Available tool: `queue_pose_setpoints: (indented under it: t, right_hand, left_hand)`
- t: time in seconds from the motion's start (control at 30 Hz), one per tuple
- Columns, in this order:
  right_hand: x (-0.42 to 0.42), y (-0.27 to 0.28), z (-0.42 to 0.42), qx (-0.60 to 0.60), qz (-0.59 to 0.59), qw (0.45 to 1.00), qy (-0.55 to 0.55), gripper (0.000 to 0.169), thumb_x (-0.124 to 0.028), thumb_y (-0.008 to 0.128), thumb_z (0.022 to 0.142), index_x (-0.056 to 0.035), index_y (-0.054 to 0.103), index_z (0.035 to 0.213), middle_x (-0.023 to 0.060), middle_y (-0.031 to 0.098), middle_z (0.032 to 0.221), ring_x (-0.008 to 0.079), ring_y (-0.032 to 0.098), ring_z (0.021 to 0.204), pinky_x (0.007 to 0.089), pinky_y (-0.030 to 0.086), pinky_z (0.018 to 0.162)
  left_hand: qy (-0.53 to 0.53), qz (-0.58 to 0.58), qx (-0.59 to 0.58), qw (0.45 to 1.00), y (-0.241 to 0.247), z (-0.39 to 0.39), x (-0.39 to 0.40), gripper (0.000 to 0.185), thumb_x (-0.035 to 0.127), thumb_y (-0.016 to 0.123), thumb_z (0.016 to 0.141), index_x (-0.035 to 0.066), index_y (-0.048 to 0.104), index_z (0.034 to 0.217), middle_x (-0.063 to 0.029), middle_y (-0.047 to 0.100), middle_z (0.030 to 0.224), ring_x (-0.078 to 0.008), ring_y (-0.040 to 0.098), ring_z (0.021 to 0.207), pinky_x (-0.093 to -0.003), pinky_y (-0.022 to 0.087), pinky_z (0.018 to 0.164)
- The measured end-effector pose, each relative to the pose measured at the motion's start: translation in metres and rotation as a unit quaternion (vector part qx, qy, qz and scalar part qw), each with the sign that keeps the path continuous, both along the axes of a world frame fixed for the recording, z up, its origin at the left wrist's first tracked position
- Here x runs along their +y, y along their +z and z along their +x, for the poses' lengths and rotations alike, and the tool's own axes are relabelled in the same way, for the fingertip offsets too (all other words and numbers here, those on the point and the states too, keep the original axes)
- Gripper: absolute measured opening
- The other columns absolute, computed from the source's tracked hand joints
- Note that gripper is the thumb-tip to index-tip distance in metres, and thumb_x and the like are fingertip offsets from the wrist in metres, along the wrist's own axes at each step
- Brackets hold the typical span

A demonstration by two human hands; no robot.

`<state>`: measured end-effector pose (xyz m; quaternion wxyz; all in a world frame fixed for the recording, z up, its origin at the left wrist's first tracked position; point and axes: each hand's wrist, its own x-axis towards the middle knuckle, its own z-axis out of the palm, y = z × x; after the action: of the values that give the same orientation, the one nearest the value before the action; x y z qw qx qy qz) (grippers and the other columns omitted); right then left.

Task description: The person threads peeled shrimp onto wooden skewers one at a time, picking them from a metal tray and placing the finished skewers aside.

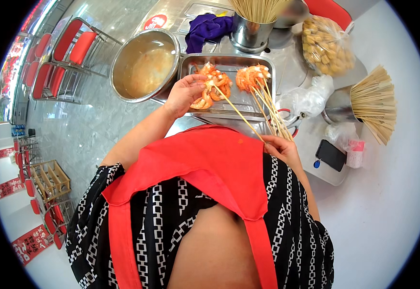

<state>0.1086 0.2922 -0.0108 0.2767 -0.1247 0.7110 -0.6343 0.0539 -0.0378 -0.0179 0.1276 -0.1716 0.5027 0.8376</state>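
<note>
In the fingers of my left hand (186, 94) is a peeled-looking orange shrimp (209, 84), over the left side of a rectangular steel tray (244, 104). A bamboo skewer (237, 110) runs from this shrimp down to my right hand (282, 146), which grips its lower end at the edge of my red apron. Loose orange shrimp (222, 85) are heaped beneath my left hand. Skewered shrimp (251, 76) lie at the tray's right, their sticks (273, 112) reaching over the near rim toward my right hand. How far the tip goes into the held shrimp is hidden.
A steel basin of cloudy liquid (148, 67) stands left of the tray. Behind are a purple cloth (208, 30) and a skewer-filled steel canister (251, 34). Rightward lie a bag of yellowish pieces (327, 47), red-handled scissors (296, 123), another skewer canister (341, 104) and a phone (331, 155).
</note>
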Motion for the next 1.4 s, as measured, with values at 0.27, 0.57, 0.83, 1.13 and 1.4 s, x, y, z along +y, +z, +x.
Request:
queue_pose_setpoints:
  t: [0.27,0.57,0.83,1.13,1.4]
  right_hand:
    - [-0.008,0.006,-0.002,0.025,0.034,0.999,0.019,0.023,-0.005,0.055,0.084,-0.0015,0.060,0.106,-0.0022,0.058,0.071,0.0037,0.052,0.063,0.0183,0.043,0.057]
    - [-0.008,0.002,0.000,0.032,0.041,0.999,0.014,0.023,-0.007,0.057,0.084,-0.0012,0.060,0.106,-0.0007,0.060,0.073,0.0044,0.054,0.064,0.0189,0.043,0.057]
    - [-0.008,-0.005,0.003,0.010,0.031,0.999,-0.001,0.022,-0.007,0.057,0.084,0.0000,0.061,0.105,0.0003,0.061,0.074,0.0043,0.054,0.066,0.0185,0.044,0.059]
    - [-0.025,0.006,0.016,-0.064,0.026,0.994,-0.084,0.020,-0.003,0.056,0.083,0.0013,0.062,0.102,-0.0010,0.060,0.074,0.0041,0.052,0.066,0.0187,0.042,0.059]
    - [-0.023,0.001,0.015,0.150,0.122,0.981,0.009,0.024,0.001,0.051,0.083,0.0000,0.061,0.106,-0.0026,0.057,0.072,0.0043,0.049,0.063,0.0187,0.041,0.059]
  left_hand:
    - [0.016,-0.005,-0.034,0.999,0.015,0.000,0.003,0.021,0.006,0.053,0.086,0.001,0.053,0.106,-0.0050,0.059,0.095,-0.0120,0.059,0.085,-0.0251,0.050,0.076]
    - [-0.011,-0.008,-0.054,0.998,0.013,-0.005,-0.003,0.019,0.007,0.054,0.085,0.000,0.055,0.103,-0.0068,0.060,0.097,-0.0137,0.059,0.088,-0.0252,0.049,0.078]
    - [-0.006,0.008,-0.080,0.997,0.018,-0.005,0.004,0.022,0.007,0.054,0.085,-0.003,0.053,0.105,-0.0096,0.060,0.097,-0.0170,0.059,0.091,-0.0283,0.049,0.083]
    - [-0.009,0.026,-0.085,0.996,0.016,0.002,0.010,0.022,0.005,0.052,0.087,-0.004,0.052,0.107,-0.0109,0.059,0.100,-0.0193,0.058,0.093,-0.0301,0.048,0.085]
    - [-0.027,0.037,-0.093,0.995,0.023,0.004,0.017,0.021,0.006,0.051,0.087,-0.003,0.054,0.106,-0.0091,0.059,0.099,-0.0177,0.059,0.092,-0.0279,0.048,0.083]
